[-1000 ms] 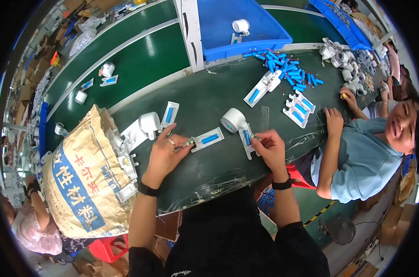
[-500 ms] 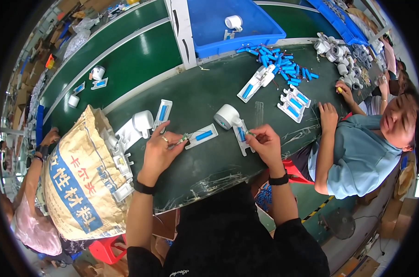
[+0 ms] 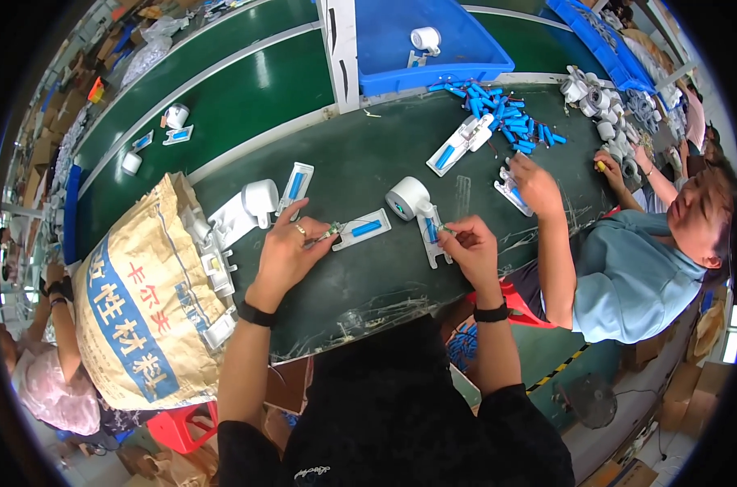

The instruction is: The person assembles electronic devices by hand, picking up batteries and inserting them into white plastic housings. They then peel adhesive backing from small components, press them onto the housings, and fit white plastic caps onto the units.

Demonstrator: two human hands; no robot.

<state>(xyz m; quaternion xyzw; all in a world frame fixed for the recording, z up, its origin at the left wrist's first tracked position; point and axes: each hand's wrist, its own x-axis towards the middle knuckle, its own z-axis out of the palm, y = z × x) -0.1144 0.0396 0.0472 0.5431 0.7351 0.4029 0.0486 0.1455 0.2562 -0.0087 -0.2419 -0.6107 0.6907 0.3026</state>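
Left hand (image 3: 285, 253): forearm rises from the lower edge, wrist banded in black, palm down on the dark green table (image 3: 360, 276). Fingers curl together, thumb and forefinger pinching a small greenish part (image 3: 329, 233) at the left end of a white tray with a blue cell (image 3: 363, 228).

Right hand (image 3: 471, 250): forearm likewise banded in black, hand bent inward, fingertips closed on a small part too tiny to identify, held over the lower end of a white handheld unit with a round head (image 3: 417, 213). The unit lies just ahead of the hand, between both hands.

Count, near zone: one white tray with blue cell at the left fingers; one further tray (image 3: 295, 186) beside a white round-headed unit (image 3: 248, 208) by the sack; one more unit (image 3: 464, 142) farther right.

Loose blue cells (image 3: 506, 118): a heap, too many to count.

One printed woven sack (image 3: 141, 300), open, white housings inside.

One blue bin (image 3: 433, 40) holding one white part.

A co-worker's hand (image 3: 535, 183) rests on a white tray stack at right.
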